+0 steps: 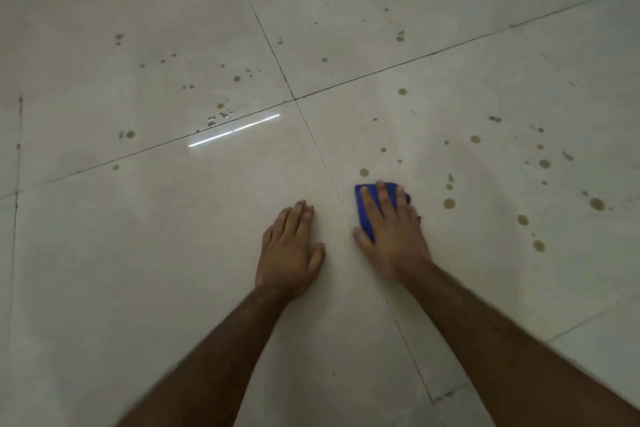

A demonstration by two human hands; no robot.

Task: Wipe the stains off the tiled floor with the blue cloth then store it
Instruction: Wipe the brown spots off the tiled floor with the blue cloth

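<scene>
The right hand [391,232] presses the blue cloth [367,215] flat-fingered while the left hand [291,253] braces open on the tiled floor [173,253]; press firmly across nearby stains [449,203].

Glossy pale tiled floor [173,253], dark grout lines crossing at centre. Brown stains [449,203] scattered far side & right. Blue cloth [367,215] flat under right hand [393,236]; left hand [291,253] flat on tile.
</scene>
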